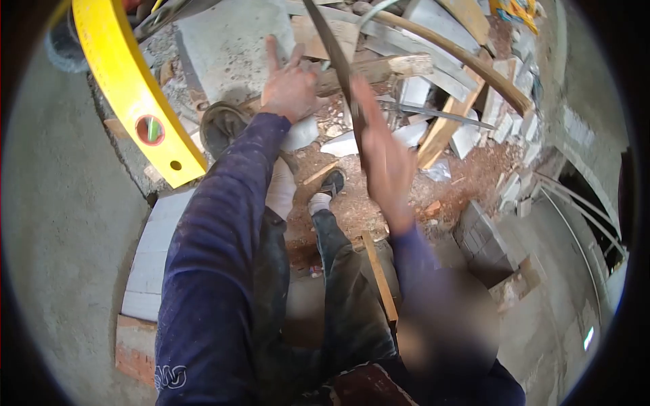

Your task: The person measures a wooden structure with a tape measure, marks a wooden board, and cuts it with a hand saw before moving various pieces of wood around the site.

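Note:
My left hand (pixel 291 88) reaches out over a grey slab (pixel 233 40), with two fingers stretched apart and the others partly bent. Nothing shows in it. My right hand (pixel 387 159) is smeared by motion, its long fingers lying along the lower part of a long dark strip (pixel 335 54). That strip looks narrow and flat, runs up past the top edge, and seems gripped at its lower end; the thumb is hidden. Close to my left forearm stands a yellow spirit level (pixel 128 81) with a round vial window. A dark crumpled bucket-like container (pixel 223 128) sits beside my left wrist.
Broken white blocks (pixel 467 139), planks (pixel 443 132) and a curved wooden pole (pixel 460 57) are heaped ahead and to the right. A thin wooden lath (pixel 379 277) lies by my legs. White blocks (pixel 159 250) line the left side. My shoe (pixel 332 183) rests on reddish soil.

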`<action>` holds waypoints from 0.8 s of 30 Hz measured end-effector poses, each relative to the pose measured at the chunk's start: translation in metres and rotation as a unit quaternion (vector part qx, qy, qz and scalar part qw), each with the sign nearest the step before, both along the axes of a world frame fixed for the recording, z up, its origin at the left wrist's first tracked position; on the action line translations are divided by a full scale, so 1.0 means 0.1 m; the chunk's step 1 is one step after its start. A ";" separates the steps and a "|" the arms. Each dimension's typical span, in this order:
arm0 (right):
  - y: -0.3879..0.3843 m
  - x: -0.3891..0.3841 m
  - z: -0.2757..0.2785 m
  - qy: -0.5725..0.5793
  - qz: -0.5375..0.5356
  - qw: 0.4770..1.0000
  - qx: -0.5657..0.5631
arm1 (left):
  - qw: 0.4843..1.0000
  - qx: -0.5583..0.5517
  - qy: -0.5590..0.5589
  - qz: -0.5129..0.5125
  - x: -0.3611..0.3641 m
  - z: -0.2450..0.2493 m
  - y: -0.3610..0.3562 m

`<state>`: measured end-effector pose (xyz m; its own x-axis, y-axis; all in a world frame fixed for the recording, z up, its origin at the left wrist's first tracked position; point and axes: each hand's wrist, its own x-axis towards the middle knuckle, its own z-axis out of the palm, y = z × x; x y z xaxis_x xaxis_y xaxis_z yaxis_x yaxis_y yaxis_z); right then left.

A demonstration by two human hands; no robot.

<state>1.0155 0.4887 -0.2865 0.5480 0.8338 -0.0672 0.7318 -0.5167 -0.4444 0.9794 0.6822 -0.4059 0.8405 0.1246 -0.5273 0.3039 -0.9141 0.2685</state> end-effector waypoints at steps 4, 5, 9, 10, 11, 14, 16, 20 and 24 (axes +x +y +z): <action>-0.28 -0.38 1.34 0.299 -0.193 0.931 -0.078 | 1.000 0.013 0.022 -0.004 -0.01 0.02 0.06; -0.31 -0.37 1.35 0.290 -0.186 0.935 -0.087 | 1.000 0.015 0.005 0.002 0.01 -0.02 0.09; -0.05 -0.10 -0.04 0.015 -0.068 0.991 0.116 | 1.000 0.001 0.017 -0.002 0.04 0.02 0.11; 0.27 0.06 -0.19 0.157 -0.165 0.968 0.104 | 1.000 0.005 0.016 -0.003 0.08 0.04 0.14; 0.27 0.05 -0.20 0.164 -0.159 0.968 0.108 | 0.999 0.017 0.026 -0.006 0.10 0.07 0.16; -0.34 -0.25 0.14 0.129 -0.058 0.990 -0.028 | 1.000 0.012 0.005 -0.019 0.01 0.03 0.03; -0.28 -0.42 1.18 0.318 -0.210 0.923 -0.044 | 1.000 0.022 -0.017 -0.003 0.01 -0.02 0.13; -0.24 -0.34 1.21 0.289 -0.207 0.931 -0.078 | 1.000 0.022 0.010 -0.002 0.05 0.05 0.10; 0.16 0.03 -0.26 0.094 -0.086 0.988 0.091 | 1.000 0.015 -0.011 0.012 0.05 0.01 0.10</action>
<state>1.0184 0.5049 -0.3120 0.6752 0.7366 -0.0390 0.5358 -0.5261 -0.6604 0.9839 0.6922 -0.4048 0.8485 0.1601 -0.5044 0.3202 -0.9142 0.2485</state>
